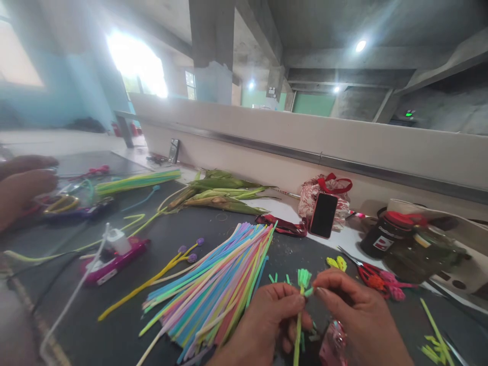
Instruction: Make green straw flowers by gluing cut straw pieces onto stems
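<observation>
Near the front edge, my left hand (280,310) pinches a yellow-green pipe cleaner stem (298,335) that hangs down below the fingers. A tuft of short mint-green pieces (304,277) tops the stem. My right hand (354,310), thumb and forefinger closed, holds a short green pipe cleaner piece (308,292) against the base of the tuft. Left of my hands lies a big fanned bundle of pastel pipe cleaners (217,290). Something in shiny pink wrapping (334,341) sits below my right hand, partly hidden by it.
Red-handled scissors (368,274) and pink fuzzy pieces (392,284) lie to the right, before a dark jar (381,239). A phone (323,215) leans on a patterned bag (310,195). Corn husks (224,195) lie behind, a magenta power strip (114,262) left. Another person's hands (28,183) show far left.
</observation>
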Demonstrator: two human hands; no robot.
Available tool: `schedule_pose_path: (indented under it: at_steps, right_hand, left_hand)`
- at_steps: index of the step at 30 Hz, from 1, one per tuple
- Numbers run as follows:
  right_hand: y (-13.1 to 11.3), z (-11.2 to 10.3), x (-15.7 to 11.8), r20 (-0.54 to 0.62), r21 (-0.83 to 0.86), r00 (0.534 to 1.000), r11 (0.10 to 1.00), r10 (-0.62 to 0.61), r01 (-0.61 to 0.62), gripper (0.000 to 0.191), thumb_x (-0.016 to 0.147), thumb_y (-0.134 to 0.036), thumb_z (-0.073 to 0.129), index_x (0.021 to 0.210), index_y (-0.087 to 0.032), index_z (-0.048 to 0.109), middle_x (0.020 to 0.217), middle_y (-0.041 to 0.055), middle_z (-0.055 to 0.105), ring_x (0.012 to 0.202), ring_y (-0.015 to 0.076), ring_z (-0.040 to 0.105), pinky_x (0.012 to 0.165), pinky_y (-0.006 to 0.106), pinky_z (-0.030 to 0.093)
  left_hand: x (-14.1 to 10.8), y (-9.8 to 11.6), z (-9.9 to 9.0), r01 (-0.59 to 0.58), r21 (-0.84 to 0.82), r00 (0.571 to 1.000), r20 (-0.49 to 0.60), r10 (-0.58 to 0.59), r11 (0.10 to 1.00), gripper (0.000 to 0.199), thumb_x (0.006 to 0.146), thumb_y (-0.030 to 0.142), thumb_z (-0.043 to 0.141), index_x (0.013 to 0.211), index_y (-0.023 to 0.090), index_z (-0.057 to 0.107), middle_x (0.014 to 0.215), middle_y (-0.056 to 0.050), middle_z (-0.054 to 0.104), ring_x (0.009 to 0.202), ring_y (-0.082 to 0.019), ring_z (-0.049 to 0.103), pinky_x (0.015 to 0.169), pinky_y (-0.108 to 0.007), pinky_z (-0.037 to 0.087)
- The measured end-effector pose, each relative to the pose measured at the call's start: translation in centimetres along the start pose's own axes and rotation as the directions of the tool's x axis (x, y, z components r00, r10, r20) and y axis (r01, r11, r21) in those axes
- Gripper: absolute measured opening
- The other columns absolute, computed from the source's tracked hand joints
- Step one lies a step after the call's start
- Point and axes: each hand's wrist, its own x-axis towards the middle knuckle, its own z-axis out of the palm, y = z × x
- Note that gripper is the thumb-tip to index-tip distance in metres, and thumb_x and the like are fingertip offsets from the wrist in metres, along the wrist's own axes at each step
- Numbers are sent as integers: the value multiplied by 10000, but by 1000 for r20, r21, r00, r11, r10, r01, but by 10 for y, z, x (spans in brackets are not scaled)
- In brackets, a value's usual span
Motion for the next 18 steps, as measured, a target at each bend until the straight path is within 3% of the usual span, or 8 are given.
schedule_pose_path:
  at_steps: [7,12,18]
  right_hand:
    - [1,-3,1,88,-159,995,986,-44,58,142,710,-317,561,637,-213,624,702,9,607,703,171,547,581,212,424]
    - [5,-1,2,63,-177,994,979,-87,97,148,710,-317,560,624,-216,626,670,3,610,679,165,556,551,208,421]
    - [17,1,4,87,-215,984,962,-152,168,138,720,-322,563,656,-217,626,682,5,614,674,161,571,580,213,446]
  left_hand:
    - [1,-3,0,23,-8,1000,-6,-23,1000,144,655,274,589,664,139,542,469,19,573,319,-22,362,315,-155,136]
    - [2,-2,0,-15,39,1000,-18,16,999,127,661,260,573,662,138,540,459,22,571,305,-23,359,300,-143,165]
    - [9,-2,-6,22,51,998,63,-25,998,193,612,306,623,639,135,538,459,6,596,284,-33,389,283,-139,219]
